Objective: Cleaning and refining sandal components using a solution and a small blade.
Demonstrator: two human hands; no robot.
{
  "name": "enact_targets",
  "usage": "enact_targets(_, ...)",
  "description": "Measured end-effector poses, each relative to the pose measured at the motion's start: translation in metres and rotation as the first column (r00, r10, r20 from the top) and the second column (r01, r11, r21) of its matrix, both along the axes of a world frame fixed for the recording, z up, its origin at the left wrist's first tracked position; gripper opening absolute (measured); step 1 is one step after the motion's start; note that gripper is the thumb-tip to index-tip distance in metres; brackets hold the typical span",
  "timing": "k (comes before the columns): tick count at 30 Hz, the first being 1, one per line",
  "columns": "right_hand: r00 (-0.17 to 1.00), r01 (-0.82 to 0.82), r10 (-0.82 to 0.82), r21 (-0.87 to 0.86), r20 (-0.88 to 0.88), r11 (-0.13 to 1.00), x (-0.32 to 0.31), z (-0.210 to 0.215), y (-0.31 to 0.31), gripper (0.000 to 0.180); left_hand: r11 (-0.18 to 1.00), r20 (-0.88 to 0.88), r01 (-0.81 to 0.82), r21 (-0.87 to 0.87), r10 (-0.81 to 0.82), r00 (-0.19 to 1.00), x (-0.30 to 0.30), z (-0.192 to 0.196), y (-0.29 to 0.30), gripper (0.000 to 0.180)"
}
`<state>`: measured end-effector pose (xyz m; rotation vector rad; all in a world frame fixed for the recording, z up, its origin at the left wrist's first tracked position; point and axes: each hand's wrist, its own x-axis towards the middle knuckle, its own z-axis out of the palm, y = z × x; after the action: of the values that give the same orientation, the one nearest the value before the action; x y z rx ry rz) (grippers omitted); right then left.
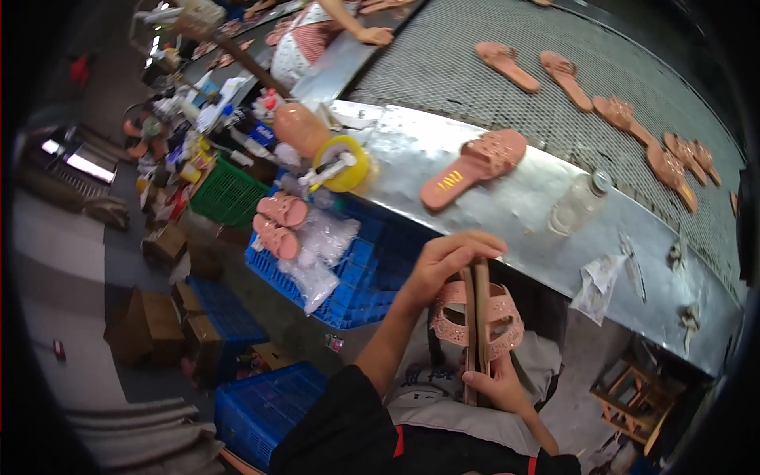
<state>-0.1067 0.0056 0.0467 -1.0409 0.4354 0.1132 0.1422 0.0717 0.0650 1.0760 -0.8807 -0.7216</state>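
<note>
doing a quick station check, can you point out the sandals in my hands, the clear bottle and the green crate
Held sandals (481, 317): head view, on the edge of a sole
Clear bottle (575, 208): head view, on its body
Green crate (229, 195): head view, on its side wall

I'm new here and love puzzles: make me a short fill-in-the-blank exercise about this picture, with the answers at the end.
1. The left hand and right hand hold two pink sandals sole to ____.
2. Of the single sandal and the clear bottle on the metal tabletop, the one farther right is the ____.
3. The crate bearing paired sandals is coloured ____.

Missing words: sole; bottle; blue.
</note>
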Motion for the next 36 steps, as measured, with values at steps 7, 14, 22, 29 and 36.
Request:
enact_targets(7,0.984,0.175,-0.152,0.400,-0.089,0.900,-0.013,-0.016,0.008,0.068,0.945,-0.215,0.126,0.301,-0.061,0.975,-0.027,-0.033,-0.024,0.024)
enact_targets(14,1.000,-0.017,0.022,0.335,-0.010,0.942,-0.003,-0.002,-0.004,0.067,0.977,-0.499,0.196,0.082,-0.130,0.857,-0.024,-0.038,-0.036,0.026)
enact_targets(22,0.995,0.049,-0.001,0.461,-0.104,0.886,0.002,-0.008,-0.007,0.056,0.938,-0.370,0.260,0.228,-0.164,0.915,-0.017,-0.049,-0.047,0.024)
enact_targets(29,0.908,-0.415,0.418,-0.147,-0.010,0.898,-0.024,-0.019,-0.080,0.064,0.946,-0.338,0.178,0.271,-0.080,0.938,-0.042,-0.046,-0.041,0.043)
enact_targets(36,0.927,0.291,-0.370,-0.726,0.055,0.623,-0.074,0.029,-0.145,0.016,0.983,0.108,0.066,0.171,-0.086,0.990,-0.044,-0.066,-0.054,0.035)
